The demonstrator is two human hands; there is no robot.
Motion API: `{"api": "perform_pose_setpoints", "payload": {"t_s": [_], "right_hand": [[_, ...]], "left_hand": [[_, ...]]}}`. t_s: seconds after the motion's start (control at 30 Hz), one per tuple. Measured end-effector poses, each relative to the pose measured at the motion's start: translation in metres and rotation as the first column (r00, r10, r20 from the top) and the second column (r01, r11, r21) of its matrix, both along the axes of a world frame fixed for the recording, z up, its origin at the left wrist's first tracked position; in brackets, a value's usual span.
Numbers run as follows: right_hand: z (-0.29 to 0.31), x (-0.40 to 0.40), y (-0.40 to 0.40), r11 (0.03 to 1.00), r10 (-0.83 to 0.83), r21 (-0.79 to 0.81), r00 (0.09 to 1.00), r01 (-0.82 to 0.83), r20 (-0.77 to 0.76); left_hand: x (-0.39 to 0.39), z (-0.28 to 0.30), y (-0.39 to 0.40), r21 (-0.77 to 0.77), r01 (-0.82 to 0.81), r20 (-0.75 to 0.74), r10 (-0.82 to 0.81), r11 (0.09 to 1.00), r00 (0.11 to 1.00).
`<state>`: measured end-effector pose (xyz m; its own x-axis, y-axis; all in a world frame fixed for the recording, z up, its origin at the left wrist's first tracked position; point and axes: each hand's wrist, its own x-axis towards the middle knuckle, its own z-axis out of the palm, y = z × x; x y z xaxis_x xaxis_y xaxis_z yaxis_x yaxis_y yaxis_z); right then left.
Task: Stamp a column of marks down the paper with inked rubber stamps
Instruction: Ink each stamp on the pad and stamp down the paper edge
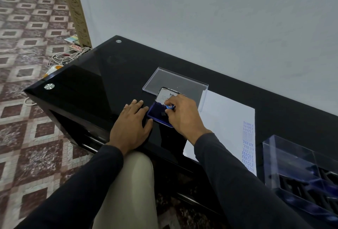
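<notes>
Nearest the person, the two dark sleeves run forward to the hands on the black glass table. The left hand lies flat with its fingers spread, holding nothing, its fingertips touching the near left edge of the ink pad as if to steady it. Just to its right, the right hand is pinched narrow around a small blue-handled rubber stamp, held tip-down over the dark blue pad surface; whether the stamp face is actually touching the ink cannot be told. The step in hand looks like inking. To do it well, the stamp wants to come down square on the pad, pressed lightly and evenly rather than rocked, so the whole face picks up ink without flooding, while the left hand keeps the case from sliding on the slick glass. Right of the right hand lies the white paper, and along its far-right edge runs the column of blue marks, reading SAMPLE, AIR MAIL and FRAGILE. Further right, beyond the paper, stands a clear plastic stamp box with dark slots. Behind both hands, the pad's open lid stands up, and past it lies a clear plastic cover flat on the table.
</notes>
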<state>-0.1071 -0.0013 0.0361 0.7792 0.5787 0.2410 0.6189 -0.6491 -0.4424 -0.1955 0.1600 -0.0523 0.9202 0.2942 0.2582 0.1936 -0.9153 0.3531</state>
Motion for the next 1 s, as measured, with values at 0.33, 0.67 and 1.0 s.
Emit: {"api": "perform_pose_setpoints", "payload": {"t_s": [0.33,0.67,1.0], "right_hand": [[-0.008,0.002,0.000,1.000,0.025,0.006,0.996,-0.025,0.083],[-0.014,0.000,0.000,0.997,0.006,0.071,0.997,-0.011,0.075],[-0.015,-0.002,-0.001,0.997,0.015,0.077,0.997,-0.021,0.079]], "left_hand": [[0.000,0.002,-0.001,0.006,-0.009,-0.011,0.009,1.000,1.000],[0.000,0.001,0.000,0.001,0.000,-0.004,0.000,1.000,1.000],[-0.001,0.000,0.000,0.012,-0.005,0.000,0.005,1.000,1.000]]}}
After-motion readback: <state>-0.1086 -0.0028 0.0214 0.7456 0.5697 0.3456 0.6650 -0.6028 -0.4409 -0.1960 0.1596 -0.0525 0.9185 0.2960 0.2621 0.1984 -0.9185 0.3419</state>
